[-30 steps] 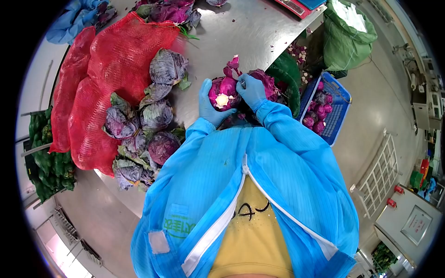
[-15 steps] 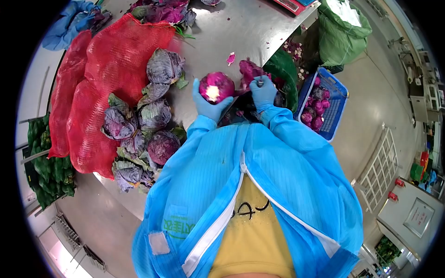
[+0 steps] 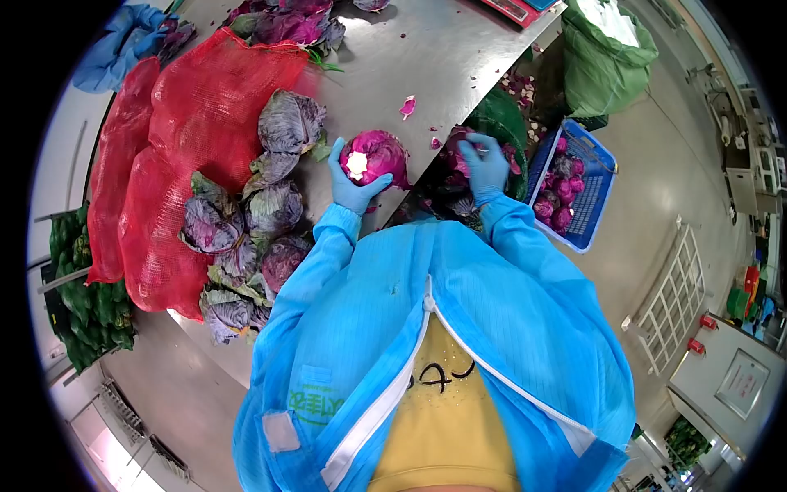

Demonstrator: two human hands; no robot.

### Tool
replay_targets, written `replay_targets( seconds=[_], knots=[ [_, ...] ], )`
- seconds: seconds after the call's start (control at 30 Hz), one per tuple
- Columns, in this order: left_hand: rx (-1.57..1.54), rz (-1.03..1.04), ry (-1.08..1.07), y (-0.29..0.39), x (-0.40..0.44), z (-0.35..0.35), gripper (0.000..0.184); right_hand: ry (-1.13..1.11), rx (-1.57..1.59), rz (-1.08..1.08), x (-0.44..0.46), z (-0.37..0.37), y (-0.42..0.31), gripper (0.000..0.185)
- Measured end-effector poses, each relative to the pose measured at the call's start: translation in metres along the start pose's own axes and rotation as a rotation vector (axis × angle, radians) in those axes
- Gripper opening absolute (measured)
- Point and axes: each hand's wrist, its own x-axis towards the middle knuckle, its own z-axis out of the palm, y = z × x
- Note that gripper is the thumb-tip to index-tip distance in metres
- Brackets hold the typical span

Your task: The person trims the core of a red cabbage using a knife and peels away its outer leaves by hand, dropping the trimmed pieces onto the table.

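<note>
One metal surface (image 3: 385,82) spreads in front of me. On its left lie what I count as two red mesh sacks (image 3: 217,115), though the folds make their boundary uncertain. Off its right edge I have one light green sack (image 3: 598,82), one blue crate (image 3: 597,193) and, nearest me, one dark green bag (image 3: 502,119).

Beside the mesh sacks I count at least five untrimmed cabbages (image 3: 275,205), with loose leaves blurring where each ends. In the crate I make out roughly eight smaller purple heads (image 3: 561,184); they overlap too much for an exact count.

My one red cabbage (image 3: 381,154) is over the surface near its right edge, its pale cut stem (image 3: 357,166) showing. My left hand (image 3: 352,190) cups it, thumb and fingers curved around its sides. My right hand (image 3: 485,166) is apart from it, by the dark green bag, beside some purple outer leaves (image 3: 456,154); I cannot tell whether it pinches them.

I take the step to be dropping stripped leaves. The next move, I judge, calls for my right hand to be free and the left to hold the head steady.

Smallest are the purple scraps (image 3: 407,107): at least three on the surface.
</note>
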Motion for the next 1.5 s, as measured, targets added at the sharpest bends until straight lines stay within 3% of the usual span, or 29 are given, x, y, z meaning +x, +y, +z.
replay_targets(
  seconds=[0.13,0.3,0.37,0.43,0.5,0.53,0.57,0.63,0.7,0.73,0.77,0.8,0.83,0.97,1.0,1.03,1.13,1.23,1.33,1.37,1.47,1.5],
  knots=[
    [0.03,0.102,-0.058,-0.01,-0.001,-0.009,0.116,-0.436,0.235,0.415,0.001,0.048,-0.025,0.039],
    [0.079,0.177,-0.075,-0.013,-0.004,-0.015,0.118,-0.704,0.13,0.377,0.014,0.084,-0.012,0.051],
    [-0.053,0.088,-0.07,-0.012,-0.006,-0.017,0.12,-0.86,0.249,0.514,0.018,0.083,-0.013,0.051],
    [0.067,0.128,-0.068,-0.026,-0.007,-0.027,0.121,-0.848,0.28,0.461,0.017,0.084,-0.021,0.047],
    [0.191,0.162,-0.071,-0.027,-0.013,-0.033,0.123,-0.72,-0.119,0.106,0.012,0.079,-0.032,0.04],
    [0.249,0.057,-0.069,-0.014,-0.019,-0.032,0.125,-0.615,-0.171,-0.06,0.005,0.082,-0.03,0.032],
    [0.305,-0.045,-0.068,-0.007,-0.021,-0.032,0.127,-0.618,-0.169,-0.057,0.001,0.082,-0.029,0.032],
    [0.147,0.009,-0.091,-0.029,-0.029,-0.028,0.128,-0.574,-0.26,-0.08,-0.003,0.08,-0.031,0.027],
    [-0.381,-0.242,0.156,-0.03,-0.051,-0.007,0.126,-0.563,-0.24,-0.155,-0.007,0.079,-0.034,0.026],
    [-0.551,-0.498,0.237,0.03,-0.049,0.007,0.123,-0.557,-0.222,-0.224,-0.014,0.078,-0.036,0.025],
    [-0.541,-0.681,0.352,0.041,-0.045,0.012,0.12,-0.553,-0.203,-0.29,-0.021,0.076,-0.038,0.024],
    [-0.513,-0.718,0.43,0.049,-0.041,0.013,0.117,-0.558,-0.218,-0.345,-0.026,0.074,-0.046,0.022],
    [-0.485,-0.751,0.507,0.054,-0.039,0.015,0.114,-0.564,-0.22,-0.34,-0.03,0.07,-0.046,0.022],
    [-0.517,-0.714,0.473,0.018,-0.034,-0.001,0.1,-0.491,-0.221,-0.15,-0.018,0.07,-0.036,0.018],
    [-0.571,-0.686,0.338,0.015,-0.034,-0.011,0.085,-0.435,-0.186,-0.069,-0.011,0.067,-0.028,0.018],
    [-0.568,-0.685,0.331,0.014,-0.032,-0.018,0.085,-0.377,-0.152,0.012,-0.004,0.063,-0.019,0.018],
    [-0.943,-0.859,-0.013,0.014,-0.03,-0.033,0.071,-0.271,-0.159,0.005,0.013,0.04,0.01,0.018],
    [-1.054,-0.846,-0.093,0.015,-0.024,-0.03,0.073,-0.192,-0.165,0.128,0.03,0.006,0.028,0.019],
    [-0.863,-0.752,-0.125,0.002,-0.011,-0.025,0.079,-0.049,-0.487,-0.262,0.037,-0.021,0.03,0.033],
    [-0.863,-0.754,-0.136,-0.002,-0.004,-0.021,0.079,-0.039,-0.492,-0.259,0.036,-0.023,0.03,0.033],
    [-0.088,-0.205,-0.158,0.009,0.018,-0.009,0.1,-0.122,-0.28,-0.204,0.022,-0.014,0.005,0.035],
    [-0.092,-0.203,-0.159,0.016,0.025,-0.007,0.1,-0.19,-0.204,-0.234,0.015,-0.008,-0.004,0.036]
  ],
)
